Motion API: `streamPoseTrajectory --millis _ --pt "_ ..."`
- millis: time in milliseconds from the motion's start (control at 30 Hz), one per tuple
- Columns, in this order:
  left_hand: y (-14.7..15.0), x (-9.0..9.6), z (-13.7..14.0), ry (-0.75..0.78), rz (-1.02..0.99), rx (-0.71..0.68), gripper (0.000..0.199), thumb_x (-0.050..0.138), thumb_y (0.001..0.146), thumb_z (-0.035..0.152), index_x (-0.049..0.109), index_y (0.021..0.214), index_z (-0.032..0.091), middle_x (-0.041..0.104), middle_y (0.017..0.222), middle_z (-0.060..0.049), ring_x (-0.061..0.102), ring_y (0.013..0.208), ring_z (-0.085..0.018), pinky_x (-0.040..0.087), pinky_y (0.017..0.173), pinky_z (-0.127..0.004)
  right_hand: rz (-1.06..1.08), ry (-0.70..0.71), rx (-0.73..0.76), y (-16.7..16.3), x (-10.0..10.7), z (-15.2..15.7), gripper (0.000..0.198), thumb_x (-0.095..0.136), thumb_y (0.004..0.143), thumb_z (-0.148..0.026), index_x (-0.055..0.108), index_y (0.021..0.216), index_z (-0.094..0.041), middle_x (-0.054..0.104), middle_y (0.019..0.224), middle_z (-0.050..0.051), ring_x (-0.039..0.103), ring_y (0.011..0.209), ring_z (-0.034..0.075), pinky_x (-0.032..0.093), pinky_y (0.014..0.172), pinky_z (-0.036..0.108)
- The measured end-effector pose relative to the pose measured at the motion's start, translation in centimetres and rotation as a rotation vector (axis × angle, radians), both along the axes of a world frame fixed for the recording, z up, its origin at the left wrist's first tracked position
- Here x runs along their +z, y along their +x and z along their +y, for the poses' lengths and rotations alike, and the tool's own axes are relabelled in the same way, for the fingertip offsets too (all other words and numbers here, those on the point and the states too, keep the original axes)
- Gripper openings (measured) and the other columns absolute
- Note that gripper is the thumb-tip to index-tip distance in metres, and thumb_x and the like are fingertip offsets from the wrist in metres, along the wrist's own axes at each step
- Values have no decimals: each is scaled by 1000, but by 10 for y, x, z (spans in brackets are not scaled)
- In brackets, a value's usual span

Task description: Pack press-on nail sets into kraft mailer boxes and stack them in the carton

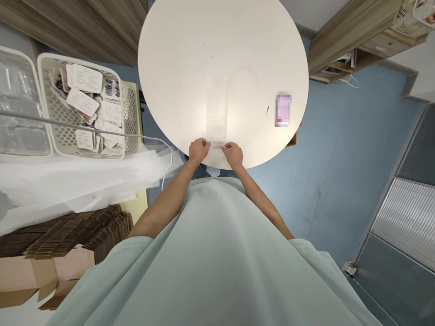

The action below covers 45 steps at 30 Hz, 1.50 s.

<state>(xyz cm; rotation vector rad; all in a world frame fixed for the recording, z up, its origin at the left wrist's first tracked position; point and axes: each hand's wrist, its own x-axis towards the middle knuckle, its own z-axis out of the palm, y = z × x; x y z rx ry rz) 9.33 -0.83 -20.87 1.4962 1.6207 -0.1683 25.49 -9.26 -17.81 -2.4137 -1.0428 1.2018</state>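
Note:
Near the front edge of a round white table (176, 81), my two hands face each other. Between them lies a small see-through plastic piece (217, 145), its exact kind too faint to make out. My left hand (199, 150) is closed in a pinch at its left end. At the right end, the thumb and fingers of my right hand (233, 154) are pinched together too. A pale, long rectangular patch runs from the piece up the tabletop; whether it is film or a reflection I cannot tell. A purple phone-shaped object (283, 110), blurred, lies to the right.
To the left stands a white perforated basket (129, 117) of printed cards and small packs, beside a bin of clear plastic boxes (22, 108). White sheets (136, 170), folded brown cardboard (78, 231) and a white cable (168, 167) are below. Wooden furniture (353, 40) is at right.

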Motion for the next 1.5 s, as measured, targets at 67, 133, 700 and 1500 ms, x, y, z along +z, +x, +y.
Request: streamPoseTrajectory --millis 67,133,700,1500 --pt "2 -3 -1 11 11 2 21 61 101 39 76 104 25 82 114 -12 74 114 -35 57 102 -48 9 -23 -58 6 -6 -2 24 71 103 -43 74 115 -22 80 124 12 75 116 28 58 102 41" --pt "4 -5 -2 32 23 12 20 61 101 39 76 102 26 82 110 -12 74 112 -36 58 100 -50 41 -45 -88 8 -13 -2 24 73 102 -44 74 113 -22 81 124 13 75 119 29 58 103 42" --pt "6 11 -15 374 -69 -206 42 49 104 27 62 143 18 64 153 -21 61 143 -37 53 116 -55 106 -71 -115 -5 -21 6 31 68 103 -52 74 107 -22 80 118 12 77 110 28 60 98 40" --pt "1 20 -43 294 -229 -762 73 57 89 13 57 161 11 53 169 -25 45 162 -40 29 137 -63 59 19 50 29 -3 -22 31 55 109 -37 74 126 -19 81 124 13 78 100 27 64 90 41"
